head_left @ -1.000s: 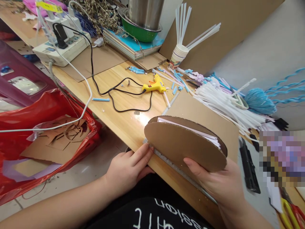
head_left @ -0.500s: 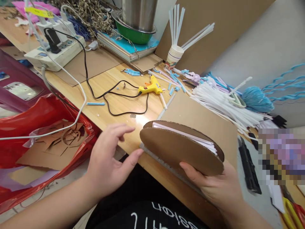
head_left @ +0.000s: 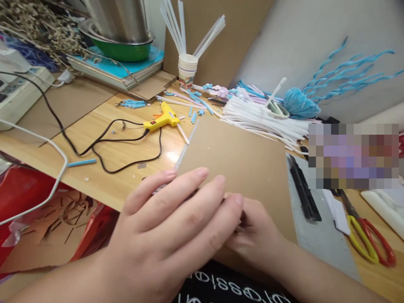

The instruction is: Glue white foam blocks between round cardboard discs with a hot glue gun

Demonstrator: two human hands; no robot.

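My left hand (head_left: 179, 219) lies across the front, its fingers closed together over the paired round cardboard discs. My right hand (head_left: 255, 223) grips the same discs from the right side, its fingertips tucked behind my left fingers. Between the hands the discs are almost wholly hidden; only dark slivers show, and the white strips between them cannot be made out. Beyond my hands a square cardboard sheet (head_left: 240, 164) rests on a grey mat (head_left: 328, 248). To its left is a yellow hot glue gun (head_left: 162, 119) with a glue stick in it.
A black box cutter (head_left: 304, 189) and red-and-yellow scissors (head_left: 369, 235) lie at right. White pipe cleaners (head_left: 252, 115) and a paper cup (head_left: 187, 69) of glue sticks stand behind. A black cord loops at left, near a power strip (head_left: 22, 97) and a red bag (head_left: 19, 189) of cardboard scraps.
My left hand has moved right from beside the cardboard discs and closed over them. The discs are turned and now mostly covered. The view has swung to the right.
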